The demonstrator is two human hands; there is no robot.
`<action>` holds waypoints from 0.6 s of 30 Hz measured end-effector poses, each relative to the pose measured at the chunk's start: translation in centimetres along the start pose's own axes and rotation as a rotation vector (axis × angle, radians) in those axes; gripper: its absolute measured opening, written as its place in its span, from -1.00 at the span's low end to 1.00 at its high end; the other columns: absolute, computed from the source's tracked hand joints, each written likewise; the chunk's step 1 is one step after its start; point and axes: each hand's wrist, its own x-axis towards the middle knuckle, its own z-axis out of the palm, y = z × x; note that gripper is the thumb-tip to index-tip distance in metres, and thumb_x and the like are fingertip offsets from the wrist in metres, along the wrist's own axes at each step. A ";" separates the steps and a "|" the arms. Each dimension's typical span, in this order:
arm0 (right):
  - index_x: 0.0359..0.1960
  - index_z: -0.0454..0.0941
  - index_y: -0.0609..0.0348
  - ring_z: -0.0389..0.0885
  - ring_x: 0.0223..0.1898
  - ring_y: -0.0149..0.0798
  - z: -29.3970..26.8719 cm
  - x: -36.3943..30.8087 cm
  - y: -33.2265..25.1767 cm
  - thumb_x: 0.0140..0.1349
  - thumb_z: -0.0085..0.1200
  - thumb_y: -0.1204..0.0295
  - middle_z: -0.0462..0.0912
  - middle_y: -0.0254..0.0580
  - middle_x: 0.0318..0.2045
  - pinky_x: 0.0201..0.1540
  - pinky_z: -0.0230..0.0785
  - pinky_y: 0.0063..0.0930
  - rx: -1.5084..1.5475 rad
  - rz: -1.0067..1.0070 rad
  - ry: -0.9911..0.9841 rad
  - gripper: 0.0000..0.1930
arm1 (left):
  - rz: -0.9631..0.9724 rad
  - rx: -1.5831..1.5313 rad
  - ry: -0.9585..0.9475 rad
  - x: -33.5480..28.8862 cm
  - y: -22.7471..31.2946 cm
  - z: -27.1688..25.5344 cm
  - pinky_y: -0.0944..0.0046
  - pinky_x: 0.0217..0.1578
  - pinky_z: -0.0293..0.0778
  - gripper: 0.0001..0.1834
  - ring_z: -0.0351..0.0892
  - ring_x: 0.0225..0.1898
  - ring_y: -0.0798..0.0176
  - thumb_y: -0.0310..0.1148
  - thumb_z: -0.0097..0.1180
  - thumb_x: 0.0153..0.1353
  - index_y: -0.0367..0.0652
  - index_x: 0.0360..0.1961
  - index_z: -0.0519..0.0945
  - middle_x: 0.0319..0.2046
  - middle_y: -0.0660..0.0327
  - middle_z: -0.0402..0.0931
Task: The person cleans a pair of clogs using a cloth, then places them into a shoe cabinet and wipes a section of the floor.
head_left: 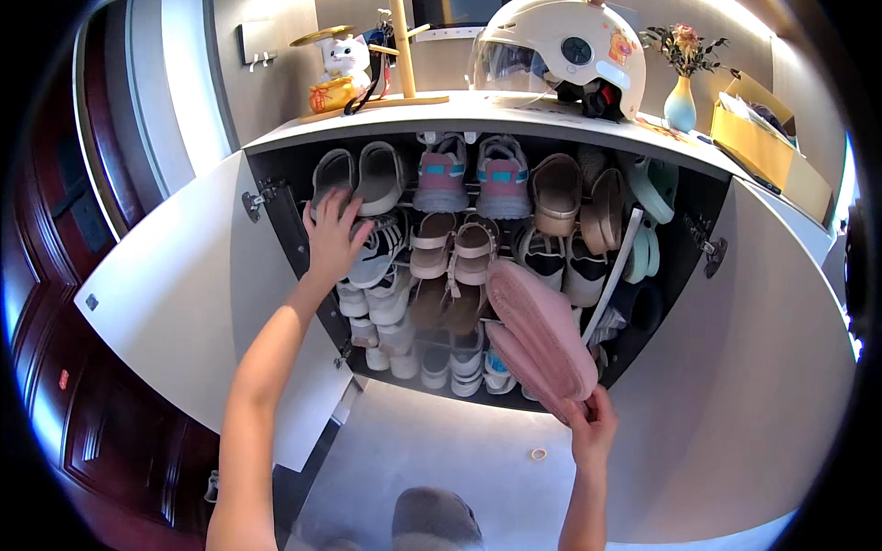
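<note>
In my right hand is a pair of pink slippers, pinched together at one end and tilted in front of the shelves on the right side. My left hand reaches to the top shelf at the left with its fingers spread. Its fingertips lie at the near ends of a pair of grey clogs; whether they press on them I cannot tell. Just below that hand are black-and-white sneakers. Pink-and-grey sneakers stand to the right of the clogs.
The shoe cabinet has its left door and right door swung wide. Brown clogs, beige sandals and mint slippers fill the shelves. On top stand a white helmet, a cat figurine and a vase.
</note>
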 end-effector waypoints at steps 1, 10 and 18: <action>-0.06 0.51 0.30 0.55 -0.22 -0.50 0.4 0.0 -0.1 0.14 0.25 0.60 0.63 -0.32 -0.26 -0.12 0.35 -0.62 -0.002 0.006 0.001 -0.68 | 0.105 0.112 -0.009 -0.6 -0.1 0.2 -0.33 0.30 -0.09 -0.56 0.20 0.32 0.02 -0.14 0.05 0.30 -0.05 0.16 0.45 0.18 0.10 0.34; -0.06 0.53 0.28 0.53 -0.22 -0.51 1.8 -1.0 -1.3 0.17 0.20 0.60 0.63 -0.32 -0.25 -0.11 0.36 -0.62 0.113 0.052 -0.047 -0.72 | -0.190 -0.119 -0.167 0.3 -5.1 1.5 -0.43 0.30 -0.10 -0.51 0.11 0.38 -0.08 -0.10 0.01 0.34 0.10 0.26 0.36 0.24 0.08 0.29; -0.15 0.58 0.27 0.62 -0.33 -0.20 2.2 -3.3 -4.6 0.02 0.28 0.60 0.65 -0.05 -0.31 -0.25 0.46 -0.36 -0.328 -0.348 0.027 -0.69 | -0.445 -0.621 -0.124 -5.2 6.9 -7.5 0.07 0.20 0.29 -0.35 0.41 0.19 0.06 -0.21 0.22 0.23 -0.24 0.29 0.35 0.09 -0.01 0.48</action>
